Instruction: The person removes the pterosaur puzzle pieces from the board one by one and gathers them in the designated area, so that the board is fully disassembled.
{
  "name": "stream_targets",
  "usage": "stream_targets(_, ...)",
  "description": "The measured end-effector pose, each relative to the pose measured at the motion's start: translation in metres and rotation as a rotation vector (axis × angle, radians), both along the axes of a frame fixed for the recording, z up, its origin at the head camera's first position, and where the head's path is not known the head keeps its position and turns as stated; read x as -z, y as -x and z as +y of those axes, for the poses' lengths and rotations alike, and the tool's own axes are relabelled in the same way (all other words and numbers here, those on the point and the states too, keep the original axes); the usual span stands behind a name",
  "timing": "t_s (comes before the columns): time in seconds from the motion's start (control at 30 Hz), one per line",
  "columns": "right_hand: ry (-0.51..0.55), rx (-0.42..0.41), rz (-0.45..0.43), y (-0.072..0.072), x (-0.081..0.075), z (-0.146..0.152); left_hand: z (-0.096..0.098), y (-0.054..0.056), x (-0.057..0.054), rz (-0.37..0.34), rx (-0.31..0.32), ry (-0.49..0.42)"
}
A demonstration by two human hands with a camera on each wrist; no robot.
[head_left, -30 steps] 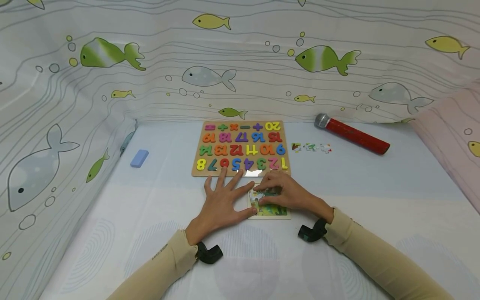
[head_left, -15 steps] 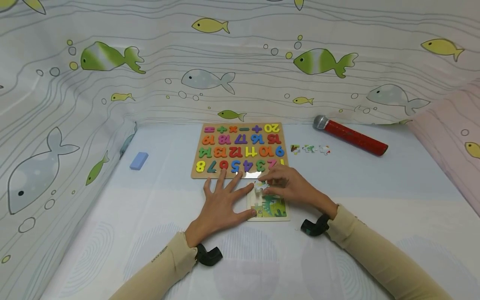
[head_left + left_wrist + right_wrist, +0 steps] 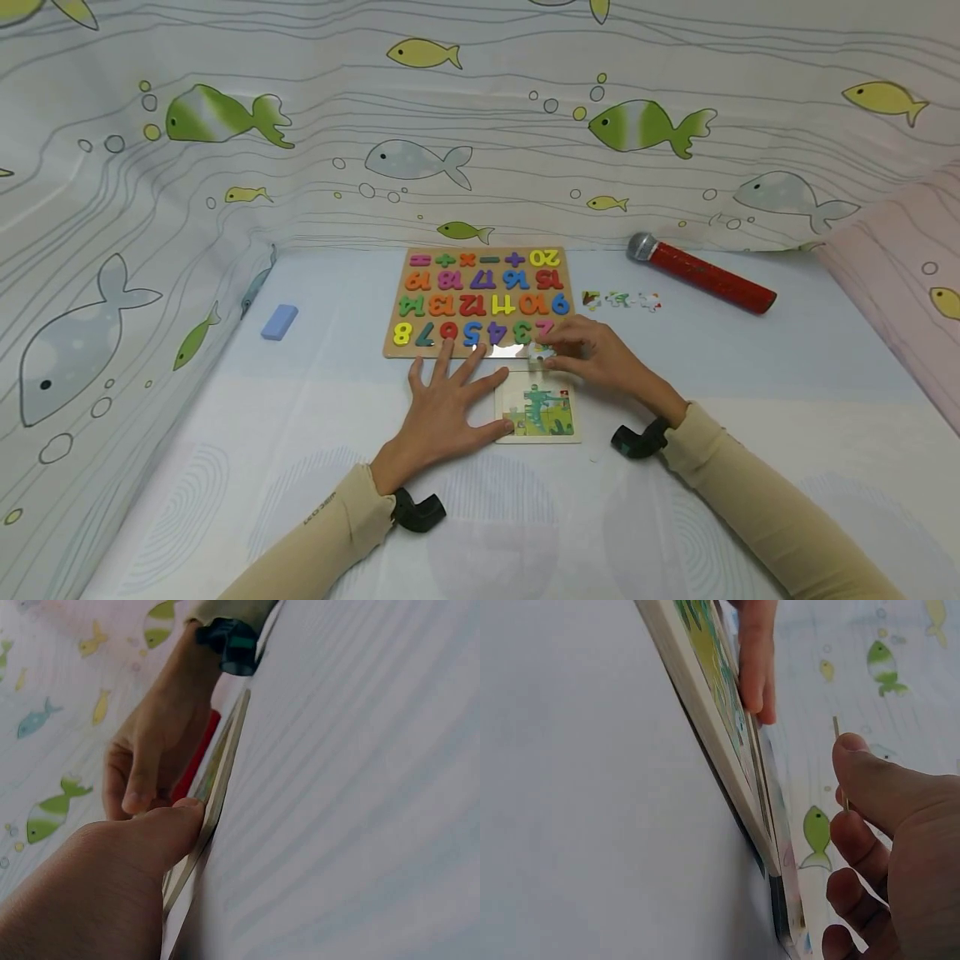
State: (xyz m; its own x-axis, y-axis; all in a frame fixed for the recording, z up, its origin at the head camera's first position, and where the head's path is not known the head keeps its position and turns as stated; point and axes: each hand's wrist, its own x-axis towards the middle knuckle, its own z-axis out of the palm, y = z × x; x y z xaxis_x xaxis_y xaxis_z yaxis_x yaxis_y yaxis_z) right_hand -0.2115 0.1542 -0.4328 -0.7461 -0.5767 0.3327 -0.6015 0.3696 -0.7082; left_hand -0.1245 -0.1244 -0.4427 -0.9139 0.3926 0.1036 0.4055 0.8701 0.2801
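We locate the puzzle tray [image 3: 513,389] directly before the number board [image 3: 395,315]. Left of the board, well apart, we find the block [image 3: 280,322]; right, three loose pieces [image 3: 619,299], with the microphone [image 3: 701,273] behind and right of them.

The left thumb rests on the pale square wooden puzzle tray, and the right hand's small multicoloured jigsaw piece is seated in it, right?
The piece isn't seated: the right wrist view shows the right hand pinching it clear of the tray.
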Motion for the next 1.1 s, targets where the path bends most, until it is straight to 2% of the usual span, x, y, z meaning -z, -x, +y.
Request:
stream_targets(0.5,-0.068,0.145,-0.053,0.011,0.001,0.022,0.0,0.0,0.002,0.006,-0.006,0.007)
stream_targets(1.1,-0.123,0.21,-0.022,0.028,0.009,0.048,0.0,-0.001,0.001,0.005,-0.004,0.0)
